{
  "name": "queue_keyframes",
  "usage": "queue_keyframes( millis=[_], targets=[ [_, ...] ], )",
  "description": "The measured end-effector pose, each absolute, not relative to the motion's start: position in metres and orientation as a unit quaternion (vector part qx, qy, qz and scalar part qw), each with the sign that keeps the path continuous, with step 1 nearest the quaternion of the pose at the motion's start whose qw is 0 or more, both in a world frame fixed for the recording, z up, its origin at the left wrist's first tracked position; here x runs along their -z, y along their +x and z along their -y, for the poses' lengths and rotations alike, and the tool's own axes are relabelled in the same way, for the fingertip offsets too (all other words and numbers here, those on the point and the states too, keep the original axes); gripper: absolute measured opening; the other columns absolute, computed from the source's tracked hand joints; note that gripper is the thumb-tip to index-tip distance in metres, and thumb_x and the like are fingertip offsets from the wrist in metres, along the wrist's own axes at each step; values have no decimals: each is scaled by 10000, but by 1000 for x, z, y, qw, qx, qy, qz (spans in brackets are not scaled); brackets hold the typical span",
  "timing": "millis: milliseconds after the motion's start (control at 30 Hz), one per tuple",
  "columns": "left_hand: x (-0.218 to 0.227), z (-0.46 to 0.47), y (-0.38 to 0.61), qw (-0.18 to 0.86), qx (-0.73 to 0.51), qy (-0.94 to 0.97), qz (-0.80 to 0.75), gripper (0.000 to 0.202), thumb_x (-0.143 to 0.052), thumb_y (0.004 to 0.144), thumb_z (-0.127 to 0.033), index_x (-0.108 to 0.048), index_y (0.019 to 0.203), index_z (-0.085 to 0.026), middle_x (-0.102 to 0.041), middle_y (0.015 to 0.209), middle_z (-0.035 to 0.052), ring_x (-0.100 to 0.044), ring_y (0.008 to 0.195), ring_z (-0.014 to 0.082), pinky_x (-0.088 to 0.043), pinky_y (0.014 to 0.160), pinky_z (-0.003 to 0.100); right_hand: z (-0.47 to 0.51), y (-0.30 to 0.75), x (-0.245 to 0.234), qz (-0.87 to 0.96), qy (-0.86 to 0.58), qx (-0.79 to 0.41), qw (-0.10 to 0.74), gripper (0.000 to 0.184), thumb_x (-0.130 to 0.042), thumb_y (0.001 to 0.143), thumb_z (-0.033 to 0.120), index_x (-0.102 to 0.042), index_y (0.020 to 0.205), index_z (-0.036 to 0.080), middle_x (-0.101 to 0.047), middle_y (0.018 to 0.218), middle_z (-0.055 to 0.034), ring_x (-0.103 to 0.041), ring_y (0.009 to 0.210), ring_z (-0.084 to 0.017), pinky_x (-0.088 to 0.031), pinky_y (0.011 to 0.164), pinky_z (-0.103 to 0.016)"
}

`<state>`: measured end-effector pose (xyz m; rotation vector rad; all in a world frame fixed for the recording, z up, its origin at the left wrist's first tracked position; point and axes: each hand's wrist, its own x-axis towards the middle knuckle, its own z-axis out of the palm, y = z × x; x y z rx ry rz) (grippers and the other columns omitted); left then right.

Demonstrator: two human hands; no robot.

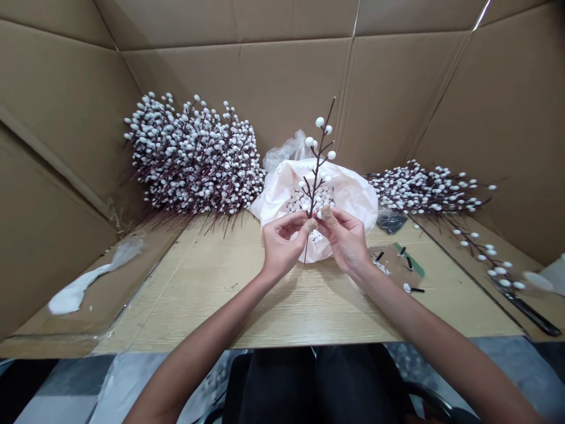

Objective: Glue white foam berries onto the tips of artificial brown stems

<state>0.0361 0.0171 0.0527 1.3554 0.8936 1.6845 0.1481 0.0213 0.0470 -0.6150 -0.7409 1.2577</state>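
A dark brown artificial berry branch (pixel 316 176) stands nearly upright between my hands, with several white berries on its upper twigs. My left hand (pixel 286 240) pinches its lower stem between thumb and fingers. Close beside the stem, my right hand (pixel 346 238) pinches a white berry (pixel 320 215) with a thumb that has a tan wrapping on it. The left thumb has a similar wrapping. Behind and below the hands lies an open pale plastic bag (pixel 357 191) with many loose white berries (pixel 296 201) inside.
Berry branches are heaped at the back left (pixel 198 156), with a smaller pile (pixel 424 187) at the right. A knife (pixel 532 312) and a single berry branch (pixel 481 247) lie right; a cardboard piece (pixel 392 265) holds black sticks. A white plastic bag (pixel 83 285) lies left. Cardboard walls (pixel 238 76) enclose the table.
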Motion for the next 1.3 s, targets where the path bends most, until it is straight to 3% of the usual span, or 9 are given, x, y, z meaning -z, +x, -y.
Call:
queue_keyframes(
  millis=[233, 333, 467, 600, 833, 967, 1100, 1300],
  targets=[
    [-51, -24, 32, 447, -663, 490, -348, 258, -832, 556, -278, -727, 743, -134, -735, 723, 60, -673, 653, 157, -562, 673, 285, -26, 156, -46, 365, -245, -587, 680, 252, -790, 645, 416, -702, 759, 208, -705, 828, 1, -667, 797, -130, -547, 871, -312],
    [-52, -31, 26, 499, -663, 445, -337, 321, -859, 505, -277, -718, 754, -133, -734, 721, 52, -673, 665, 149, -550, 681, 274, -26, 161, -49, 396, -246, -598, 652, 286, -766, 671, 432, -708, 828, 200, -702, 856, -16, -669, 816, -149, -567, 836, -344],
    [-56, -38, 17, 566, -660, 385, -312, 393, -885, 450, -266, -695, 770, -140, -727, 721, 27, -666, 658, 120, -537, 709, 254, -23, 168, -55, 506, -312, -623, 509, 283, -790, 650, 353, -711, 841, 160, -704, 823, -29, -669, 696, -130, -585, 670, -272],
    [-58, -42, 13, 591, -653, 373, -291, 386, -885, 460, -235, -679, 773, -144, -715, 720, 15, -657, 661, 105, -533, 745, 251, -20, 166, -53, 586, -291, -654, 380, 222, -763, 687, 306, -713, 811, 129, -704, 681, -24, -655, 602, -92, -560, 630, -206],
    [-62, -40, 10, 640, -595, 399, -278, 288, -831, 574, -212, -719, 828, -131, -722, 798, 50, -675, 745, 129, -509, 837, 262, -19, 161, -49, 563, -283, -651, 423, 242, -792, 643, 320, -717, 759, 121, -704, 616, -21, -665, 553, -108, -567, 581, -217],
    [-73, -41, 0, 637, -603, 405, -258, 281, -762, 641, -244, -716, 891, -124, -732, 887, 88, -685, 847, 191, -492, 892, 323, -20, 161, -51, 551, -320, -645, 422, 323, -839, 556, 349, -710, 729, 109, -704, 618, -38, -662, 547, -120, -563, 583, -232],
    [-81, -43, -9, 577, -646, 430, -254, 361, -744, 647, -298, -704, 955, -115, -721, 947, 106, -672, 888, 221, -499, 852, 342, -18, 155, -45, 573, -349, -629, 393, 346, -845, 530, 383, -696, 677, 108, -682, 583, -34, -642, 531, -121, -546, 582, -248],
    [-82, -44, -8, 534, -663, 428, -303, 317, -803, 594, -304, -704, 847, -139, -708, 911, 70, -656, 798, 169, -475, 732, 277, -12, 144, -33, 611, -348, -624, 342, 358, -840, 523, 405, -686, 659, 112, -664, 586, -33, -636, 558, -139, -534, 595, -276]
  ],
)
